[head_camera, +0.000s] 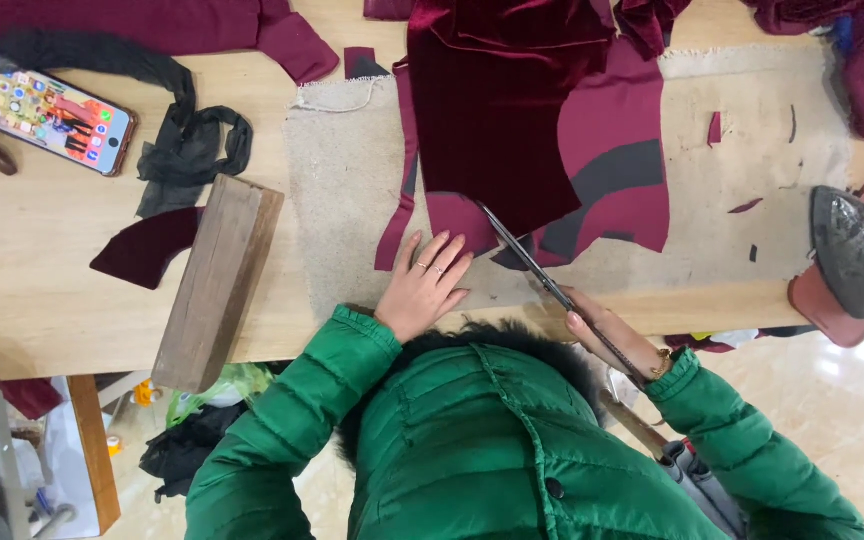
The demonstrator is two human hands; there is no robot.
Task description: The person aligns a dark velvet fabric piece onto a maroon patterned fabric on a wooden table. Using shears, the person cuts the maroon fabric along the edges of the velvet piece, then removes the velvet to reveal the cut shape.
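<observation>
My left hand (424, 283) lies flat, fingers spread, on the beige mat (342, 180), its fingertips on the lower edge of the dark red velvet fabric (512, 110). My right hand (612, 335) grips a pair of long scissors (524, 255). The blades point up and left into the edge of the velvet. Under the velvet lie maroon and dark grey cloth pieces (617, 170). Both arms wear green padded sleeves.
A wooden block (214, 280) lies left of the mat. A smartphone (50, 112) with a lit screen, a dark strip of cloth (187, 140) and a curved velvet offcut (147, 245) lie on the wooden table (42, 280). An iron (857, 250) rests at the right edge.
</observation>
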